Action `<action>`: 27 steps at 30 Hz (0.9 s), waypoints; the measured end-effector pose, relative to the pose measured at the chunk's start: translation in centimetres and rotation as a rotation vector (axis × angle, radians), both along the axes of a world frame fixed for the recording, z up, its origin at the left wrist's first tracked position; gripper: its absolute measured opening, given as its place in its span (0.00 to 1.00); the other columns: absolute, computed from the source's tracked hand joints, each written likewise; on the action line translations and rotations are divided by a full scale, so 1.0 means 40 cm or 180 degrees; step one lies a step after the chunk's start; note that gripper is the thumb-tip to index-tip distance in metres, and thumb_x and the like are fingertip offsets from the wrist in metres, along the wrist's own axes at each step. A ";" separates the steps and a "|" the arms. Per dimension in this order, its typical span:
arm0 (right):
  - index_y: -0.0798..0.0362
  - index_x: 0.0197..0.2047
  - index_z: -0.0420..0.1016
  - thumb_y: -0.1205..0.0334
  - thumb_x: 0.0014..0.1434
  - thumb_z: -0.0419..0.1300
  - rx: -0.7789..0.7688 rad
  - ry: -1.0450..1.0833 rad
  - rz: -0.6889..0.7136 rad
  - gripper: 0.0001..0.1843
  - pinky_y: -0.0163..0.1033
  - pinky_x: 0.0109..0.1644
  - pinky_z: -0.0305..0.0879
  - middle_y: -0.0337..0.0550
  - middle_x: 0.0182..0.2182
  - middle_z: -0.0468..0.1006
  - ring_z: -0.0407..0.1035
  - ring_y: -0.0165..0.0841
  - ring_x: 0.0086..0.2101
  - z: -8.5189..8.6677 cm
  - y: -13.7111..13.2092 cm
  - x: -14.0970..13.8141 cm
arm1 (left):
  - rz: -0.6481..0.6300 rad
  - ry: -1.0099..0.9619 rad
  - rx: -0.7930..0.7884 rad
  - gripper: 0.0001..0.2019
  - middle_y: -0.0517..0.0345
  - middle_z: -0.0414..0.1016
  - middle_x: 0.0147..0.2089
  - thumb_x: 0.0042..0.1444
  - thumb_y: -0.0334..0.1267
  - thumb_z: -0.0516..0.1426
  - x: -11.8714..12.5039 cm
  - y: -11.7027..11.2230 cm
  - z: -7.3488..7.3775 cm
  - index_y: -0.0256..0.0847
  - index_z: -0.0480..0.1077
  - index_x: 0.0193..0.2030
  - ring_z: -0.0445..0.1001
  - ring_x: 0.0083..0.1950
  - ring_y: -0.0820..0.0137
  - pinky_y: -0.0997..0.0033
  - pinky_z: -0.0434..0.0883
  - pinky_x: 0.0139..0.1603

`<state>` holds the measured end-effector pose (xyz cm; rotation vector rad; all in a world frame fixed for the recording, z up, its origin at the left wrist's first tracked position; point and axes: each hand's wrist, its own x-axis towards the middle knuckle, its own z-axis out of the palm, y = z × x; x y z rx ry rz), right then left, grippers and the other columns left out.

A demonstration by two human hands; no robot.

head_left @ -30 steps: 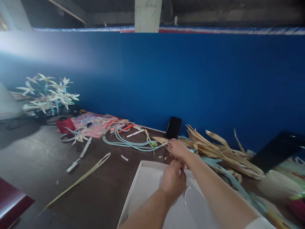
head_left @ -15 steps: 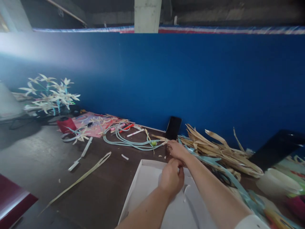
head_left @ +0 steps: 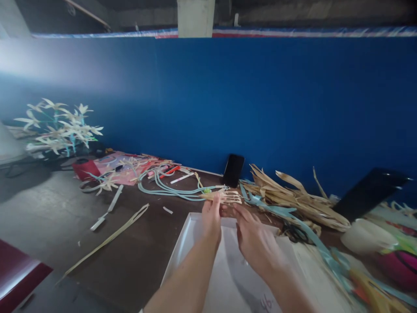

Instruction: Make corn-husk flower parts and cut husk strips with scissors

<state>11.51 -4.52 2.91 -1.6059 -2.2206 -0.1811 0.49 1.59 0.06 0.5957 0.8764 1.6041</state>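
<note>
My left hand (head_left: pixel 212 221) is over the far edge of a white shallow box (head_left: pixel 187 234), its thumb and fingers closed on a pale, pronged husk piece (head_left: pixel 230 197). The piece tapers to a point on the left and splits into several thin prongs on the right. My right hand (head_left: pixel 254 234) is just right of it, fingers stretched out below the prong tips, apparently apart from them. Pale blue cords (head_left: pixel 169 191) lie looped behind, with a small green bead-like thing (head_left: pixel 207 190) by their ends.
Dried brown husks (head_left: pixel 293 202), blue ribbon (head_left: pixel 276 208) and black-handled scissors (head_left: pixel 296 232) lie at right, near a white cup (head_left: pixel 366 237). A phone (head_left: pixel 233 170) leans on the blue partition (head_left: pixel 260 100). White husk flowers (head_left: pixel 65 126) stand at left; a looped strip (head_left: pixel 110 239) lies in front.
My hands were bunched together, the right reaching past the left. Now the left has moved up onto the husk piece, and the right has drawn back to the right, uncovering the prongs.
</note>
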 end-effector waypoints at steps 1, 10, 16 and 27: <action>0.52 0.59 0.67 0.75 0.54 0.48 -0.0049 0.0094 0.0055 0.29 0.44 0.52 0.65 0.43 0.58 0.67 0.66 0.41 0.51 -0.011 -0.005 -0.003 | 0.0022 -0.0001 -0.0015 0.21 0.53 0.72 0.31 0.48 0.51 0.59 -0.002 0.002 -0.005 0.33 0.68 0.39 0.68 0.28 0.74 0.76 0.64 0.27; 0.51 0.49 0.73 0.61 0.59 0.53 0.0842 0.2054 -0.0201 0.15 0.47 0.54 0.63 0.49 0.50 0.72 0.65 0.40 0.51 -0.051 0.030 0.045 | -0.0117 0.1355 0.0043 0.11 0.65 0.62 0.19 0.50 0.43 0.56 -0.003 0.000 -0.009 0.35 0.68 0.33 0.58 0.19 0.79 0.78 0.57 0.21; 0.52 0.51 0.73 0.48 0.53 0.61 -0.0453 0.3600 -0.0260 0.25 0.43 0.48 0.66 0.48 0.48 0.76 0.69 0.41 0.47 -0.047 0.048 0.077 | -0.0864 0.1979 0.0225 0.13 0.67 0.58 0.15 0.49 0.45 0.57 0.012 -0.021 -0.005 0.36 0.67 0.27 0.54 0.17 0.79 0.77 0.53 0.20; 0.54 0.37 0.78 0.50 0.48 0.65 -0.1596 0.5248 -0.0056 0.18 0.35 0.30 0.64 0.40 0.26 0.79 0.71 0.33 0.26 -0.068 0.051 0.088 | -0.1367 0.2152 0.0482 0.21 0.67 0.55 0.16 0.54 0.53 0.52 0.023 -0.046 0.003 0.39 0.57 0.21 0.53 0.18 0.79 0.76 0.51 0.20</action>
